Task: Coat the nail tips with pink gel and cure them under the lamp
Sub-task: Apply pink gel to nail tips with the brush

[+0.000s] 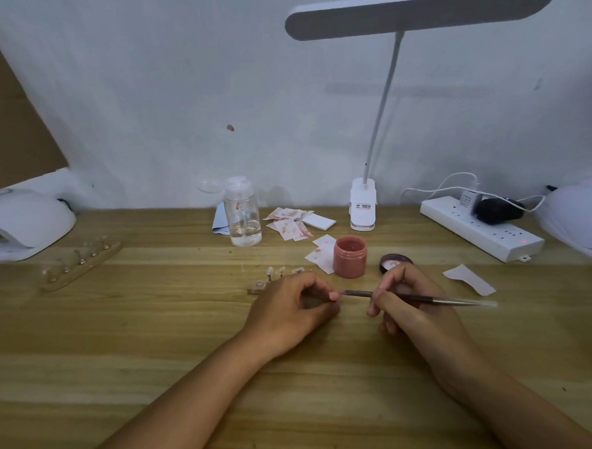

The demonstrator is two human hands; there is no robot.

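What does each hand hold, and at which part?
Right hand holds the brush near its bristle end; left hand pinches what seems a nail tip.

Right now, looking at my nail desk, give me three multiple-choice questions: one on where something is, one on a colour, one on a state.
1. Where is the lid of the gel jar?
A. Screwed on the jar
B. On the table, just right of the jar
C. Inside the jar

2. What colour is the gel in the jar?
A. Pink
B. Blue
C. Green

3. What is the right hand doing?
A. Lying flat and open
B. Lifting the jar
C. Holding the brush

Answers:
1 B: the lid lies beside the open jar.
2 A: the jar's contents look pink.
3 C: its fingers curl round the brush handle.
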